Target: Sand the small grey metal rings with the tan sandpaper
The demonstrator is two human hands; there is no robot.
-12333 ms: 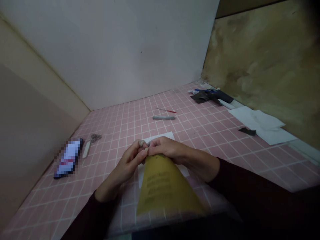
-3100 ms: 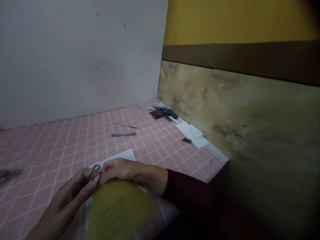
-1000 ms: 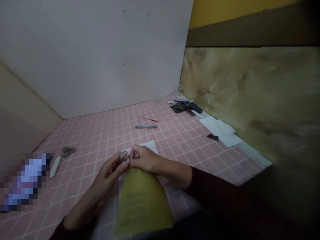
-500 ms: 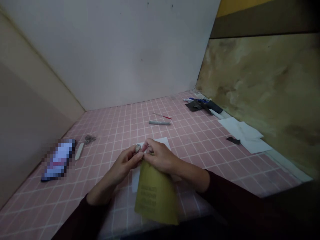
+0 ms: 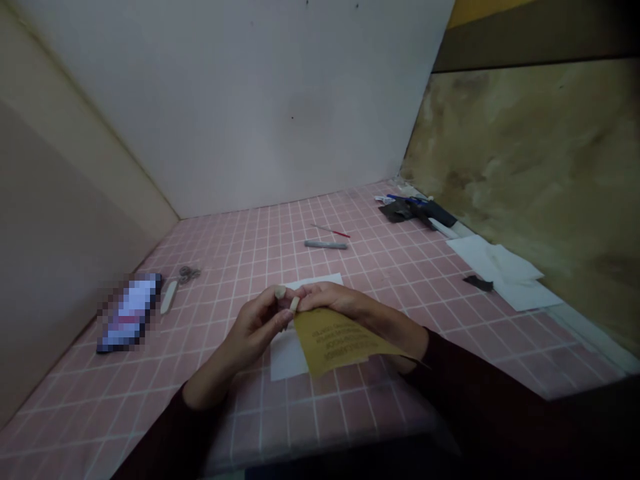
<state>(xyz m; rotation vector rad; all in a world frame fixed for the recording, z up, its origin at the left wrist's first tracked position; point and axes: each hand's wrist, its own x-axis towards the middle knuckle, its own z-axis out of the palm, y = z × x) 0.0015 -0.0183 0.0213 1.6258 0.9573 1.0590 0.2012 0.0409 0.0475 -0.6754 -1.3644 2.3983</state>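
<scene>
My left hand (image 5: 260,323) is closed, with a small pale piece (image 5: 295,304) pinched between thumb and fingers. Another pale spot shows at the tip of its index finger, too small to make out. Touching it from the right, my right hand (image 5: 333,298) is closed on a sheet of sandpaper (image 5: 337,340), whose yellow-brown printed back faces me. The sandpaper slants down to the right below that hand, and its far corner reaches the right wrist. Under both hands a white paper sheet (image 5: 290,357) lies on the table.
A pink checked cloth (image 5: 240,257) covers the table. Beyond the hands lie a grey marker (image 5: 325,245) and a thin red-handled tool (image 5: 341,233). Scissors (image 5: 189,273), a white stick (image 5: 169,297) and a phone (image 5: 131,313) are left. White papers (image 5: 505,270) and black scraps (image 5: 477,283) lie right.
The sandpaper has swung from hanging down toward me to slanting right. My right hand has turned and flattened over it. The small pale piece now shows between the fingers.
</scene>
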